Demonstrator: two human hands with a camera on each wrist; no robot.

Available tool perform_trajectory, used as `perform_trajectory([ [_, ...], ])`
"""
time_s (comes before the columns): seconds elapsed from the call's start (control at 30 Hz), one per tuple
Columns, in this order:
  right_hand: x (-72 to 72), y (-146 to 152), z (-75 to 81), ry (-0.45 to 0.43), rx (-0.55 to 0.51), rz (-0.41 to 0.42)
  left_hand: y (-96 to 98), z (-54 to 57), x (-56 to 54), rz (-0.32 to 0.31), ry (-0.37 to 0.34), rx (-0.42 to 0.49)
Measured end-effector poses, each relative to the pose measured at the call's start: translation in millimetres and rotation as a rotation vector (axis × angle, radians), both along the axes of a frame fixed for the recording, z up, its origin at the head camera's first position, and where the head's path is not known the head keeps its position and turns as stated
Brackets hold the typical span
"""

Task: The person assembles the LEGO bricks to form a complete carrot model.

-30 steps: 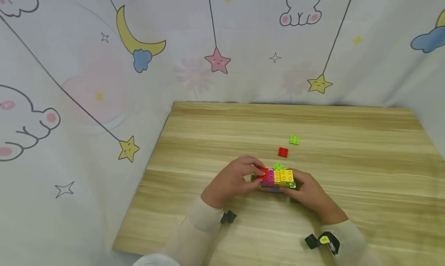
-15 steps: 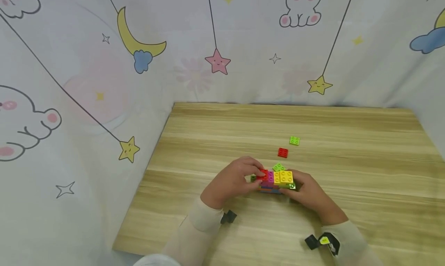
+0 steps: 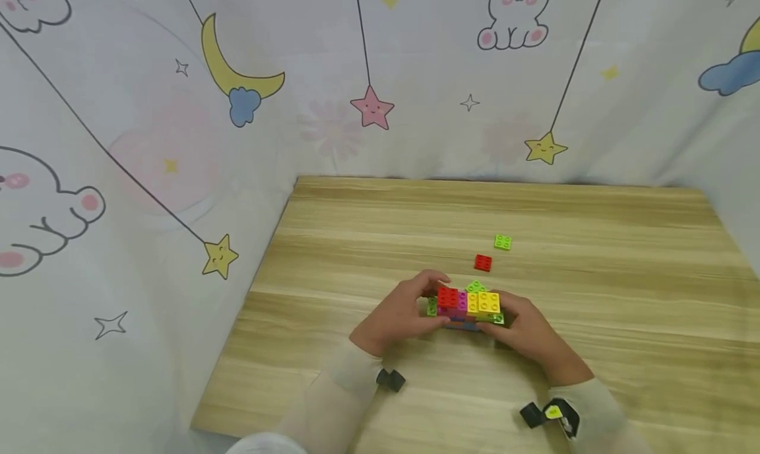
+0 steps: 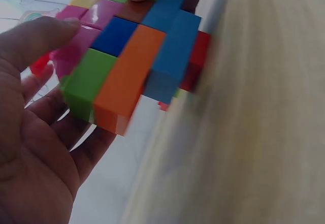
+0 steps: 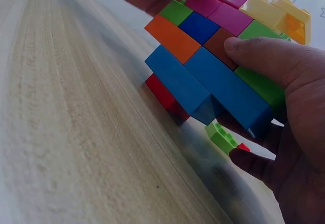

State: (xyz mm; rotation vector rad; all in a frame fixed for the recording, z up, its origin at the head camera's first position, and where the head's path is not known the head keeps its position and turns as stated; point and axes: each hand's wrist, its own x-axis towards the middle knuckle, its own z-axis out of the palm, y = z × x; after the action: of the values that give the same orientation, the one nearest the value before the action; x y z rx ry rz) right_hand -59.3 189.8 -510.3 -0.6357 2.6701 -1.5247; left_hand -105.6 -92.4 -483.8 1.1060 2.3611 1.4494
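A many-coloured wall of toy building bricks (image 3: 462, 313) stands near the middle of the table, between the two hands. Along its top run a red brick (image 3: 448, 297), magenta ones and yellow ones (image 3: 489, 301). My left hand (image 3: 394, 319) grips the left end, its thumb on a magenta brick (image 4: 76, 49) and its fingers behind. My right hand (image 3: 531, 325) holds the right end, thumb pressed on a brown brick (image 5: 219, 45), other fingers round the back. Orange (image 5: 173, 37) and blue bricks (image 5: 223, 84) form the lower rows, with a red brick (image 5: 165, 96) beneath.
Just behind the wall lies a loose green brick (image 3: 476, 286). Farther back are a small red brick (image 3: 483, 262) and another green brick (image 3: 503, 242). The wooden table (image 3: 356, 229) meets a patterned white cloth (image 3: 439, 137) at its back and left edges.
My left hand's fingers have come off the top of the red brick and spread to the wall's front and back. The right hand keeps its hold; the loose bricks stay put.
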Motion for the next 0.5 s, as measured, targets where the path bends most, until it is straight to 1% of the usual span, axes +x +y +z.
perform_trajectory([
  [0.03,-0.3,2.1,-1.4,0.005,-0.029,0.018,0.3,-3.7,-0.8,0.002,-0.011,-0.013],
  [0.1,-2.2,7.7,-3.3,0.018,-0.123,0.075,0.9,-9.3,-1.9,0.002,-0.019,-0.040],
  [0.17,-5.9,14.5,-4.9,0.026,-0.225,0.110,1.0,-13.0,-2.6,-0.004,-0.019,-0.051],
  [0.23,-13.2,20.4,-6.0,0.039,-0.297,0.099,0.4,-14.2,-2.5,-0.007,-0.023,-0.046],
  [0.27,-18.4,22.5,-6.6,0.048,-0.297,0.063,0.0,-14.3,-2.5,-0.009,-0.024,-0.041],
  [0.33,-31.1,25.5,-8.6,0.074,-0.223,-0.060,-0.5,-14.3,-2.5,-0.020,-0.029,-0.029],
  [0.4,-46.0,27.1,-11.7,0.098,-0.096,-0.175,-0.7,-14.1,-2.7,-0.037,-0.029,-0.015],
  [0.47,-60.5,28.0,-15.1,0.121,0.046,-0.244,-0.4,-14.4,-2.9,-0.057,-0.034,0.002],
  [0.5,-67.3,27.8,-16.6,0.134,0.101,-0.248,0.1,-14.8,-3.2,-0.068,-0.037,0.011],
])
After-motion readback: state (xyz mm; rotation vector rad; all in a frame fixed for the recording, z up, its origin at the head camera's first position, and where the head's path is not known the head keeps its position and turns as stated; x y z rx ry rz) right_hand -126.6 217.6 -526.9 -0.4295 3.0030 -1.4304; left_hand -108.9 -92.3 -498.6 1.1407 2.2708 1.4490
